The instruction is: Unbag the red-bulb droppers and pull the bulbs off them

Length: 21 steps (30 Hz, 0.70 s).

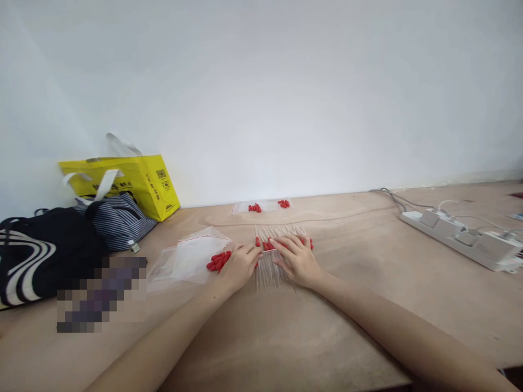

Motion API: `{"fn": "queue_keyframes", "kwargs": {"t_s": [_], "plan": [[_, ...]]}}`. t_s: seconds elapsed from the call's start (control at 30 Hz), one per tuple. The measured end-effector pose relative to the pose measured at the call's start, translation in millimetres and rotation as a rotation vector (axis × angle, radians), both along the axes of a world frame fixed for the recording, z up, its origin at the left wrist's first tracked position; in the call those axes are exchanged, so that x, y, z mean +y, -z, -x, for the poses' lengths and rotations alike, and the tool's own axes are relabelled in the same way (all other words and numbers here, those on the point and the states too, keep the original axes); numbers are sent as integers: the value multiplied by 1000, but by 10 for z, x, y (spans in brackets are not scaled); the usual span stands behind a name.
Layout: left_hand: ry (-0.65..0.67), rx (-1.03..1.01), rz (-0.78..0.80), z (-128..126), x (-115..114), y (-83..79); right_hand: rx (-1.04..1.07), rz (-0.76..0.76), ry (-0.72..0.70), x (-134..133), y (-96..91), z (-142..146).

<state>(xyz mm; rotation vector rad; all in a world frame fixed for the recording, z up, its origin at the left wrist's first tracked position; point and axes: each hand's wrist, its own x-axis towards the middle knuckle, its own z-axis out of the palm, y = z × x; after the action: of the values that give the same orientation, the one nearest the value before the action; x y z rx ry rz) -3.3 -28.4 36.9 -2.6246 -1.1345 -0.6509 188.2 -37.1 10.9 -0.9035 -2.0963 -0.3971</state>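
Many thin white sticks (267, 275) lie side by side in a row on the table, with small red pieces (267, 246) across their middle. My left hand (241, 265) is at the left end of the row, fingers curled together; what they hold, if anything, is hidden. Over the right part of the row lies my right hand (298, 260), its fingers apart and resting on or close to the red pieces, partly covering them. Beside my left hand is a pile of red pieces (218, 262), next to clear zip bags (192, 256).
Near the wall lies a clear bag (267, 206) with two red clusters. A yellow bag (151, 185), a striped bag (118, 218) and a black bag (61, 250) stand at left, near a blurred-out item (102, 294). A power strip (461, 239) with plugs and cables is at right.
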Motion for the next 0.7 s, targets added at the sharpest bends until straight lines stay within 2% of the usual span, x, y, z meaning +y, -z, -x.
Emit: {"fn": "queue_keyframes", "kwargs": {"t_s": [0.13, 0.23, 0.47, 0.7], "plan": [[61, -60, -85, -35, -51, 134, -33, -16, -46, 64, 55, 75], [55, -120, -159, 14, -122, 173, -39, -31, -39, 55, 79, 80], [12, -187, -230, 100, -258, 171, -24, -8, -79, -44, 46, 79], [45, -115, -255, 104, -296, 152, -118, -18, -109, -115, 12, 29]]}}
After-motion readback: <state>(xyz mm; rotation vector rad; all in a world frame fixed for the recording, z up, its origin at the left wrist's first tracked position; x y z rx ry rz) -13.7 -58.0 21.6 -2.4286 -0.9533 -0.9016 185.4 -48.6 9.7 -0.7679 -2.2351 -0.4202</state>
